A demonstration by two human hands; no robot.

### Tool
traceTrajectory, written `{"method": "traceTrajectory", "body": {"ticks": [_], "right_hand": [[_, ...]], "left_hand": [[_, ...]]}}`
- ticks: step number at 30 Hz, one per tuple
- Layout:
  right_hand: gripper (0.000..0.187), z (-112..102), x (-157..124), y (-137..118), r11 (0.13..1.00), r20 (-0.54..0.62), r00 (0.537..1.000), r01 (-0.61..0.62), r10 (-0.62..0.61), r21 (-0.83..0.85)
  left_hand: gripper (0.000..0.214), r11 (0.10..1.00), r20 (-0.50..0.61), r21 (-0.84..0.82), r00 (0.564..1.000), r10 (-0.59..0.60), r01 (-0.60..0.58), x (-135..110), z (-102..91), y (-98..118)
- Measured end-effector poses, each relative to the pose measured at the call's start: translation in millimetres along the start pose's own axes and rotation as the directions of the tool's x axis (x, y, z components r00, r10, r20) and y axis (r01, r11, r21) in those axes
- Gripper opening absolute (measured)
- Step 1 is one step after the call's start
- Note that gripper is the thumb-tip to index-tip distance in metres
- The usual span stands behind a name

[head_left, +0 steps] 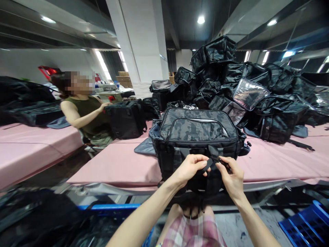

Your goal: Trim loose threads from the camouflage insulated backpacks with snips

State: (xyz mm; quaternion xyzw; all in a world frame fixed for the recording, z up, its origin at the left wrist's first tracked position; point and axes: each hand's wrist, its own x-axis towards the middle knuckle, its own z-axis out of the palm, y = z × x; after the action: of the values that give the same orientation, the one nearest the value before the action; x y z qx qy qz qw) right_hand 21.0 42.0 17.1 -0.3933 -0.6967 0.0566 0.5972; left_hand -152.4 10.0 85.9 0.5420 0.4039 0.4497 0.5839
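Note:
A dark camouflage bag point(197, 128) stands at the front edge of the pink-covered table, its zippered top toward me. Against its front, my left hand point(196, 166) pinches a black webbing strap point(207, 165) between thumb and fingers. Just to the right, my right hand point(231, 171) is closed on a small dark piece at the strap, perhaps a buckle; its shape is mostly hidden by the fingers. Both hands are close together, in front of the bag's handle straps point(213, 151). The zipper on the bag's lid is partly open, showing a pale strip.
A big pile of similar camouflage bags point(246, 75) fills the table's back right. At left, a person point(86, 109) handles a black bag point(125, 120). The pink table point(115, 164) ends near my knees. Blue crates point(308, 223) stand on the floor at both sides, dark bags filling the left one.

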Motion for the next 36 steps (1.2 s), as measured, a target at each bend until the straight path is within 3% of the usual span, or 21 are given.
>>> {"method": "traceTrajectory", "body": {"ticks": [3, 8, 14, 19, 24, 32, 36], "right_hand": [[0.009, -2, 2, -1, 1.000, -0.028, 1.000, -0.006, 0.005, -0.018], [0.016, -11, 1, -4, 0.990, -0.026, 0.990, -0.135, 0.136, 0.040], [0.015, -17, -1, -6, 0.993, -0.052, 0.998, -0.026, 0.021, -0.111], [0.014, -19, 1, -14, 0.979, -0.047, 0.992, 0.110, -0.120, -0.170], [0.014, -20, 9, -24, 0.963, -0.022, 0.983, 0.174, -0.182, -0.208], [0.016, -32, 9, -18, 0.973, 0.007, 0.999, 0.048, -0.048, -0.225], [0.022, -35, 4, -20, 0.945, 0.066, 0.982, 0.190, -0.178, -0.265]], "left_hand": [[0.029, 1.000, 0.003, -0.013, 1.000, -0.008, 0.008, 1, -2.0, -2], [0.038, 0.999, 0.066, 0.000, 0.996, -0.053, 0.053, 6, -6.7, -1], [0.037, 0.992, 0.031, -0.047, 0.993, -0.116, 0.118, 13, -5.3, 3], [0.030, 0.990, -0.114, -0.140, 0.994, 0.004, -0.020, 14, 4.4, 0], [0.025, 0.987, -0.186, -0.084, 0.976, 0.117, -0.134, 13, 14.5, -4], [0.017, 0.990, -0.194, -0.042, 0.973, 0.123, -0.133, 14, 14.2, -8], [0.014, 0.990, -0.201, 0.012, 0.969, 0.142, -0.142, 12, 17.9, -13]]}}
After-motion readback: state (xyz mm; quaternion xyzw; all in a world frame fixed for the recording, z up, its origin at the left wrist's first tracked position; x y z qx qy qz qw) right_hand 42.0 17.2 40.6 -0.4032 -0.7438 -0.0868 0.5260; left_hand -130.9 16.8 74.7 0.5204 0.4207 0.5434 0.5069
